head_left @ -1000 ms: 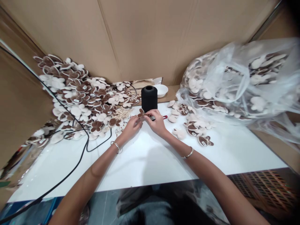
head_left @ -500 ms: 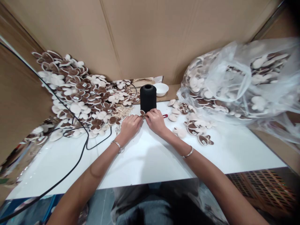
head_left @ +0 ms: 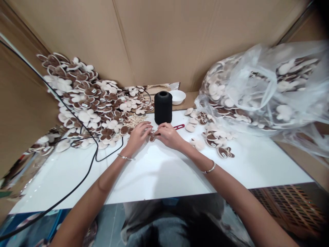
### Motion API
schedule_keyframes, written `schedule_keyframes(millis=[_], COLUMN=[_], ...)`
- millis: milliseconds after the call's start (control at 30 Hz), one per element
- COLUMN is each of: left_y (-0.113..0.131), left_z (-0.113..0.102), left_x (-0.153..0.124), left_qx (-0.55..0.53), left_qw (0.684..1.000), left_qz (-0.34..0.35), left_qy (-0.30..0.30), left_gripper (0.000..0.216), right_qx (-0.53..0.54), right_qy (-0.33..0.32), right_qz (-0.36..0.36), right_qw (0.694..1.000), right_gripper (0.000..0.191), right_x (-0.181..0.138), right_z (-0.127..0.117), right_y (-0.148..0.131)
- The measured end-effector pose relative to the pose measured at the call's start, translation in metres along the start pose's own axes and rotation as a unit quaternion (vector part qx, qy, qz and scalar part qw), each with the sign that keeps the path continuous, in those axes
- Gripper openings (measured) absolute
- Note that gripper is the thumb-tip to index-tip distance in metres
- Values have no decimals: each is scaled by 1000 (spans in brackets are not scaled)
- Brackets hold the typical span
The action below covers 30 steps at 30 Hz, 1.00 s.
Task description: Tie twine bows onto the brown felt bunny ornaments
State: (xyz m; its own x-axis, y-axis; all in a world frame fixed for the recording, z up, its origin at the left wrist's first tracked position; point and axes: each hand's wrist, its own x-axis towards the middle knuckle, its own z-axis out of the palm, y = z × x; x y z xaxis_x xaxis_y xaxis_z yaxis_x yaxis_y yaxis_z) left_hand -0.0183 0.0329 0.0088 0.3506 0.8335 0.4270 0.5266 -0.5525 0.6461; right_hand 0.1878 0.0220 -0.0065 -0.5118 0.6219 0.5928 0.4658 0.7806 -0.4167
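My left hand (head_left: 138,135) and my right hand (head_left: 167,135) meet over the white table (head_left: 159,171), both pinching a small brown and cream plush piece (head_left: 151,136) held between them. The piece is mostly covered by my fingers. Just beyond my hands stands a black thread spool (head_left: 163,107), upright. A red-handled tool (head_left: 179,126) lies on the table by my right hand. A small bunch of cream string loops (head_left: 135,120) lies beside my left hand.
A big heap of brown and cream plush pieces (head_left: 84,99) fills the back left. A clear plastic bag (head_left: 267,85) full of them sits at right, with loose pieces (head_left: 216,137) before it. A black cable (head_left: 84,161) crosses the left side. A white bowl (head_left: 177,96) stands behind the spool.
My hands have drawn back from the spool toward me and lowered, still holding the plush piece. The red-handled tool now shows uncovered on the table.
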Motion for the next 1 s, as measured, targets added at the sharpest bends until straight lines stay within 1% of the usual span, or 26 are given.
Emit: schedule_keyframes(millis=[67, 100, 133, 200, 267, 300, 367, 433, 533, 600, 667, 800, 867, 933, 1000], left_y=[3, 4, 5, 8, 11, 11, 11, 9, 5, 2, 0, 3, 6, 7, 7], left_z=[-1, -1, -1, 0, 1, 2, 2, 2, 3, 4, 6, 7, 6, 5, 3], left_x=[-3, -5, -7, -10, -11, -11, -11, -11, -10, -11, -12, -13, -13, -12, -10], left_qx=[-93, -139, -181, -247, -290, -305, -327, -339, -354, -360, -361, -378, -392, -392, -379], left_qw=[992, 983, 972, 952, 937, 931, 922, 917, 912, 910, 909, 898, 891, 892, 899], left_qz=[-80, -117, -147, -177, -190, -196, -207, -210, -205, -203, -204, -221, -227, -221, -214], left_qy=[21, 19, 7, -29, -46, -44, -33, -28, -35, -40, -40, -21, -28, -43, -43], left_gripper=[27, 29, 31, 32, 32, 33, 34, 34, 35, 37, 37, 35, 32, 31, 31], right_qx=[-2, -4, -4, 9, 41, 62, 116, 186, 279, 305, 313, 343, 360, 368, 371], right_qy=[18, 25, 32, 42, 55, 66, 87, 89, 54, 40, 41, 64, 80, 87, 88], right_qz=[6, 13, 21, 39, 58, 74, 128, 195, 257, 277, 292, 312, 319, 323, 326], right_qw=[1000, 1000, 999, 998, 996, 993, 981, 959, 924, 910, 903, 884, 873, 867, 865], right_gripper=[13, 12, 12, 12, 15, 18, 26, 28, 30, 32, 31, 29, 29, 30, 30], right_x=[0, 0, 0, 0, 0, 0, 0, -1, 0, 1, 1, 1, 0, 0, 0], right_z=[2, 3, 3, 5, 7, 8, 10, 12, 14, 16, 17, 20, 20, 21, 21], right_y=[-3, -5, -7, -10, -13, -14, -16, -17, -17, -16, -15, -15, -16, -17, -19])
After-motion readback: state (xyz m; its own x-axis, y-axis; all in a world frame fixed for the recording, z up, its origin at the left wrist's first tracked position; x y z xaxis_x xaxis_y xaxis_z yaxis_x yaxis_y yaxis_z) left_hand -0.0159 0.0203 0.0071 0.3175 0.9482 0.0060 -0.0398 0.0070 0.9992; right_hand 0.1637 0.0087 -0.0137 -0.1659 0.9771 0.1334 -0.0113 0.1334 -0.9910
